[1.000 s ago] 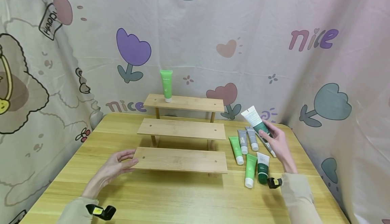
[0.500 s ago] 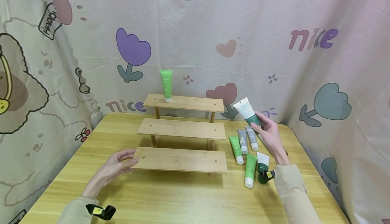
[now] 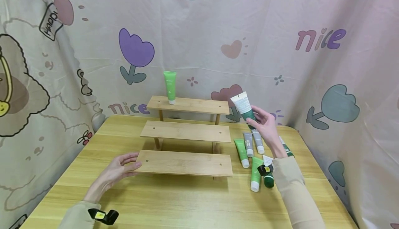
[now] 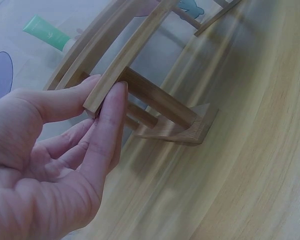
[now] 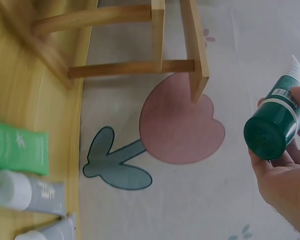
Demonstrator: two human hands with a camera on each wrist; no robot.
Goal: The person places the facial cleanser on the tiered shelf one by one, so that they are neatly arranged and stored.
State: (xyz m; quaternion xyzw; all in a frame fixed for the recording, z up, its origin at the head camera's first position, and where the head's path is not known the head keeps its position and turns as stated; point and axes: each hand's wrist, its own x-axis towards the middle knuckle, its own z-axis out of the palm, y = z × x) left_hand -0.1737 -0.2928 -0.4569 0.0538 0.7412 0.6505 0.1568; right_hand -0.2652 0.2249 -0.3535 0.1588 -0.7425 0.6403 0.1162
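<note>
A three-tier wooden display shelf stands on the table. My left hand grips the left end of its lowest board, thumb on one face and fingers on the other in the left wrist view. In my right hand is a white and dark green squeeze tube, tilted in the air right of the top board. Its dark green cap points at the right wrist camera. A light green tube stands cap down on the top board's left part.
Right of the shelf lie several tubes: light green ones, grey ones, and white and dark green ones, partly hidden by my right arm. A printed curtain hangs behind the wooden table.
My right hand has carried the white and dark green tube leftward and up, nearer the top board, and the tube has become more upright. My left hand has stayed on the lowest board.
</note>
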